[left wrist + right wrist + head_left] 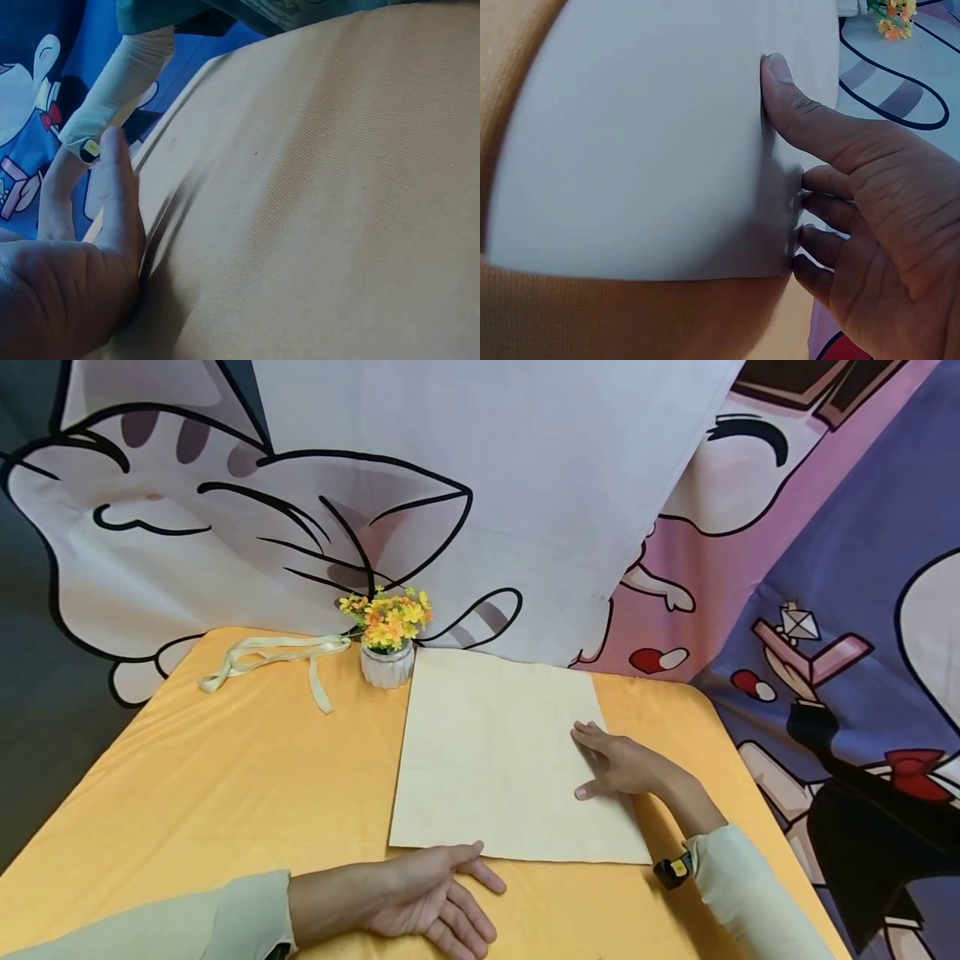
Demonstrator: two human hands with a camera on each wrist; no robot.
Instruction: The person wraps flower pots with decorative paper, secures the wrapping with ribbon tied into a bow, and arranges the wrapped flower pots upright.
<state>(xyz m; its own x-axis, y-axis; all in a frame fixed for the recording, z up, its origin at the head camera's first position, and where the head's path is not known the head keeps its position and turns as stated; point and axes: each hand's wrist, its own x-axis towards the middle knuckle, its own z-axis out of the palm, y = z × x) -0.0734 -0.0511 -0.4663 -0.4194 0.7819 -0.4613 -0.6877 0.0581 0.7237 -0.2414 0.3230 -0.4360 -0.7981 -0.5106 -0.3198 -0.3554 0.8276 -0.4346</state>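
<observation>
One-handed, touched cream rectangular paper-like sheet (502,760), right-centre on yellow tablecloth (285,777), with spread right hand (626,762), gripping nothing | held relaxed, empty left hand (431,893) near-side | apparently aligned sheet; likely needed light pressure next

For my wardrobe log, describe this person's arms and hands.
On the left, a pale green cloth sleeve, with something black just showing at its end. On the right, a matching pale green cloth sleeve and a small, black, yellow-marked wrist device. Left hand and right hand wear no gloves.
</observation>
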